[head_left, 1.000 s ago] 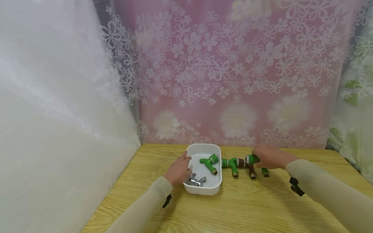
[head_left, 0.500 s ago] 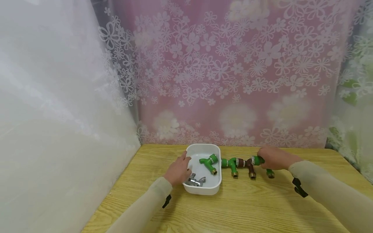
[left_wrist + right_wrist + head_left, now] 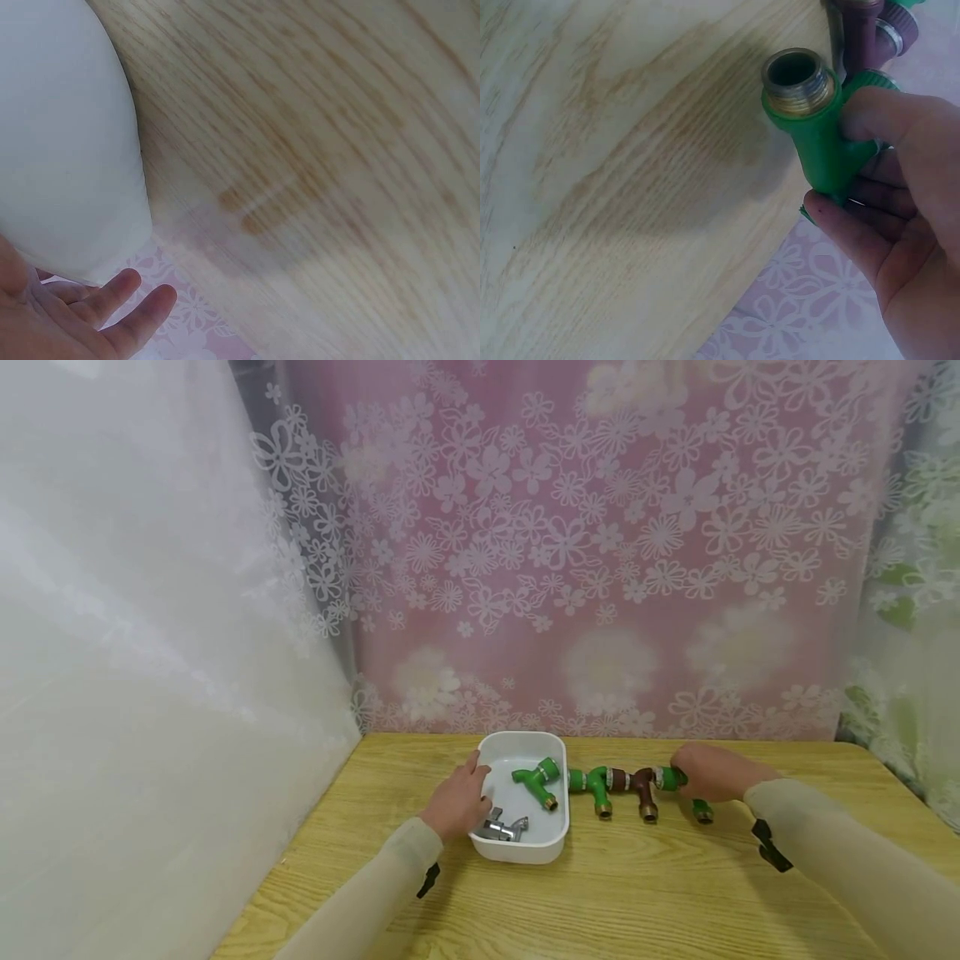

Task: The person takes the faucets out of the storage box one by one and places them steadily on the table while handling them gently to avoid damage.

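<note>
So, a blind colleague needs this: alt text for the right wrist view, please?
The right hand grips a green branched tap, its open, threaded metal end toward the camera. Behind lies a wooden table; a maroon tap shows at the top right.

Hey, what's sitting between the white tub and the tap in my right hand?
Two taps: a green tap by the white tub, then a brown tap by the held tap in your right hand. The head view shows this.

Tub (image 3: 519, 852) L of tap row (image 3: 643, 783)
</note>
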`<state>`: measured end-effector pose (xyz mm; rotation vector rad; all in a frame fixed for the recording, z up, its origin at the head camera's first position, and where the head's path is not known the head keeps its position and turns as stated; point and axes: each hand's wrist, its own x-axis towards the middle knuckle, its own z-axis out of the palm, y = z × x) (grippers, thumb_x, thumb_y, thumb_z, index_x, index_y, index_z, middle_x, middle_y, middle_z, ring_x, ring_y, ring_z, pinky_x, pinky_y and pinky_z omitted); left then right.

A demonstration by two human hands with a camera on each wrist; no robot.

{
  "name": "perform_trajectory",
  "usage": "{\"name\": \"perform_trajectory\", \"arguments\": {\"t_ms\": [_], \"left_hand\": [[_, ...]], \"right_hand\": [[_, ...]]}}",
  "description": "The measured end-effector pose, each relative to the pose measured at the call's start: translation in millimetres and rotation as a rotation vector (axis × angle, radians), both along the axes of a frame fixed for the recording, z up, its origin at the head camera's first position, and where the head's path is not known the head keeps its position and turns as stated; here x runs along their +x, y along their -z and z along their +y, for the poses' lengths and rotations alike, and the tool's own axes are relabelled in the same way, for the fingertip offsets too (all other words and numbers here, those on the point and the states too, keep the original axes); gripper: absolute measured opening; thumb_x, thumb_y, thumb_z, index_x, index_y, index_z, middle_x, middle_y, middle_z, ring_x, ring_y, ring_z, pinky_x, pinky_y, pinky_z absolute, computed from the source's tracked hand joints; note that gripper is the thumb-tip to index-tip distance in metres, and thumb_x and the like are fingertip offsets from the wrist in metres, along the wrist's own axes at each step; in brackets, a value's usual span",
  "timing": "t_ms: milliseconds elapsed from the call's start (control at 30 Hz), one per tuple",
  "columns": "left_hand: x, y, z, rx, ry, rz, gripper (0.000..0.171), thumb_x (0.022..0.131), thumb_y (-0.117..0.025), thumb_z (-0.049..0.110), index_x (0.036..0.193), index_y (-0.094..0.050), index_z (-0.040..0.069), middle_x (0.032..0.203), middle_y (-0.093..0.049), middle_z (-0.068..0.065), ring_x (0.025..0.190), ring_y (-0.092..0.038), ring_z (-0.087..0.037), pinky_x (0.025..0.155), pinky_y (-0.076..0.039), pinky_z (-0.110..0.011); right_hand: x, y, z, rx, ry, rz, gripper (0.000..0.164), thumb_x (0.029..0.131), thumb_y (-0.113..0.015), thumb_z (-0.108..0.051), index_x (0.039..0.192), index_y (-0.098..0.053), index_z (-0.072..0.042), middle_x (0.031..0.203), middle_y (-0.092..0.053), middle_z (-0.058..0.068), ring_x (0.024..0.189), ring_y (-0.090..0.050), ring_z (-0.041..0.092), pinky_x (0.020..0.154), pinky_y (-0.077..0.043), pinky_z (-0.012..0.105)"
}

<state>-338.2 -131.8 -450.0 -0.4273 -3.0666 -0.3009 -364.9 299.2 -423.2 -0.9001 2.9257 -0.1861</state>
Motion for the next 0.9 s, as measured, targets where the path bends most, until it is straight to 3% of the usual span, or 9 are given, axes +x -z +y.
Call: {"name": "perform_trajectory", "arguments": {"t_ms": [900], "left_hand": [[0.9,-0.4,0.2,0.002,0.002,-0.008,0.054,0.099,-0.057,0.027,0.150,-0.045,0.011,0.168,-0.018,-0.012,0.149,-0.035,-0.032,0.116,-0.038,-0.048]], "right_hand": [[-7.8,13.0,-3.2,-0.031,0.057,-0.068,0.019,0.088,-0.067,-0.003,0.078,-0.054,-0.014,0.069,-0.044,-0.002,0.061,-0.038,0.011,0.057,-0.032,0.030]]}}
